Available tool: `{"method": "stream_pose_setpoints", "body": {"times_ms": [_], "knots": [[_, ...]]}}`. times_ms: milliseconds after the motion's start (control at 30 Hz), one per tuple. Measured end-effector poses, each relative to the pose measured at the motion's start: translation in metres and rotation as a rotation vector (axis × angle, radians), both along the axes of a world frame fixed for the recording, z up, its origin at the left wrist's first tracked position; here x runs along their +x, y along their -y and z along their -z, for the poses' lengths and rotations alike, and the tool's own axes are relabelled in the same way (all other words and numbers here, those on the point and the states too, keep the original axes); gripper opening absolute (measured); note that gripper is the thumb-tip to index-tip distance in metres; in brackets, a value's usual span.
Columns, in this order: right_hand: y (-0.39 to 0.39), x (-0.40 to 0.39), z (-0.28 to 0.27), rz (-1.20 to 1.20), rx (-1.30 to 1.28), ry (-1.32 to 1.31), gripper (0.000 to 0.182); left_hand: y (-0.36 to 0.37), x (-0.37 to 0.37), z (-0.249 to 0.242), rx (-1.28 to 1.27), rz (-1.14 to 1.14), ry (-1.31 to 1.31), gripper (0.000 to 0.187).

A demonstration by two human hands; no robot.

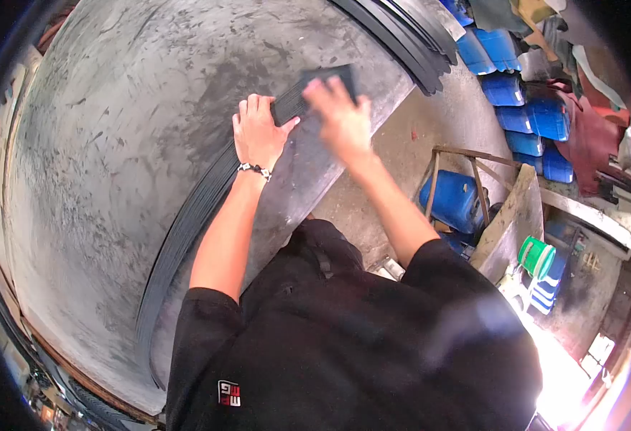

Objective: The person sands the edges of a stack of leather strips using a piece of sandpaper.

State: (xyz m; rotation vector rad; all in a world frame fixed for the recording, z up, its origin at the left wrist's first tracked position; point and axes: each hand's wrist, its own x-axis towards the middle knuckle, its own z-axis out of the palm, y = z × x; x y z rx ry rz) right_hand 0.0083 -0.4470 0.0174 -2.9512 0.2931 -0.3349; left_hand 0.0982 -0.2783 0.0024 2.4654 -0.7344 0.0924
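Observation:
A long stack of thin black strips (186, 215), perhaps leather, curves across the grey worktable (114, 144). My left hand (256, 136), with a beaded bracelet at the wrist, grips the stack near its upper end, fingers on one side and thumb on the other. Motion blurs my right hand (342, 122), which is over the strips' dark, flat end close to the table's edge. Its fingers are smeared, so I cannot tell whether they hold the end.
More black strips (401, 43) lie in a bundle at the table's far edge. Beyond it, blue plastic containers (506, 90) are piled beside draped brown hides (594, 136). To the right stand a wooden frame (473, 154), a blue drum (450, 200) and a green bucket (536, 257).

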Motion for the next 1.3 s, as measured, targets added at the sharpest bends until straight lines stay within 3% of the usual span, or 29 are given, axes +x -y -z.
{"method": "stream_pose_setpoints", "body": {"times_ms": [100, 167, 200, 233, 267, 333, 367, 433, 500, 533, 567, 667, 700, 767, 833, 967, 1033, 1100, 1133, 1167, 1233, 1300], "knots": [[-0.021, 0.011, 0.007, 0.182, -0.123, 0.013, 0.052, 0.000, -0.003, 0.006, 0.006, -0.004, 0.009, 0.042], [-0.067, -0.007, 0.013, -0.028, -0.040, 0.002, 0.055, -0.002, 0.001, 0.026, 0.082, 0.002, 0.070, 0.046], [-0.057, -0.012, 0.007, -0.050, -0.058, -0.068, 0.058, -0.007, 0.001, 0.012, 0.135, 0.066, 0.043, 0.056], [-0.031, -0.013, 0.013, -0.133, -0.085, 0.025, 0.059, -0.011, 0.000, 0.005, 0.024, 0.092, -0.019, 0.062], [-0.003, -0.007, 0.004, -0.056, -0.152, 0.050, 0.054, -0.018, 0.002, -0.006, 0.058, 0.117, -0.070, 0.069], [0.064, 0.009, -0.028, 0.361, -0.178, -0.178, 0.049, -0.050, 0.001, -0.029, 0.108, 0.124, -0.095, 0.085], [0.101, 0.010, -0.020, 0.468, -0.228, -0.081, 0.053, -0.077, -0.002, -0.036, 0.133, 0.111, -0.064, 0.095], [0.126, 0.013, -0.020, 0.415, -0.318, 0.017, 0.060, -0.126, -0.022, -0.051, 0.294, 0.025, -0.087, 0.111], [0.086, 0.013, -0.019, 0.274, -0.277, 0.068, 0.063, -0.167, -0.047, -0.050, 0.352, -0.076, -0.111, 0.118], [0.054, 0.010, 0.003, 0.171, -0.205, 0.144, 0.069, -0.181, -0.059, -0.044, 0.376, -0.124, -0.084, 0.114], [0.003, 0.001, 0.015, 0.120, -0.068, 0.025, 0.070, -0.189, -0.067, -0.034, 0.397, -0.176, -0.054, 0.111], [-0.181, -0.033, 0.010, -0.280, 0.038, -0.069, 0.065, -0.195, -0.077, -0.005, 0.365, -0.240, 0.018, 0.099], [-0.206, -0.044, 0.008, -0.458, 0.078, -0.093, 0.054, -0.197, -0.078, -0.007, 0.535, -0.213, 0.038, 0.089], [-0.179, -0.042, 0.012, -0.557, 0.122, -0.016, 0.052, -0.197, -0.078, -0.006, 0.467, -0.213, 0.062, 0.085], [-0.106, -0.012, -0.014, -0.404, 0.009, -0.027, 0.050, -0.195, -0.077, 0.001, 0.383, -0.246, 0.109, 0.084], [0.005, 0.033, 0.023, 0.153, -0.149, 0.083, 0.045, -0.192, -0.082, -0.002, 0.379, -0.266, 0.084, 0.083], [-0.064, 0.018, 0.022, -0.008, -0.320, 0.016, 0.051, -0.194, -0.079, 0.001, 0.366, -0.271, 0.088, 0.083], [-0.173, -0.016, 0.003, -0.275, -0.158, 0.003, 0.057, -0.194, -0.081, 0.004, 0.344, -0.270, 0.089, 0.083], [-0.210, -0.035, -0.004, -0.400, 0.029, -0.028, 0.058, -0.198, -0.081, 0.000, 0.447, -0.229, 0.083, 0.082], [-0.224, -0.047, 0.009, -0.441, 0.044, 0.026, 0.059, -0.199, -0.083, 0.001, 0.404, -0.244, 0.069, 0.082], [-0.175, -0.026, -0.005, -0.446, -0.008, -0.053, 0.060, -0.196, -0.081, 0.003, 0.312, -0.265, 0.058, 0.081], [-0.097, -0.001, -0.008, -0.160, -0.159, -0.007, 0.063, -0.197, -0.082, 0.003, 0.306, -0.265, 0.058, 0.079]]}}
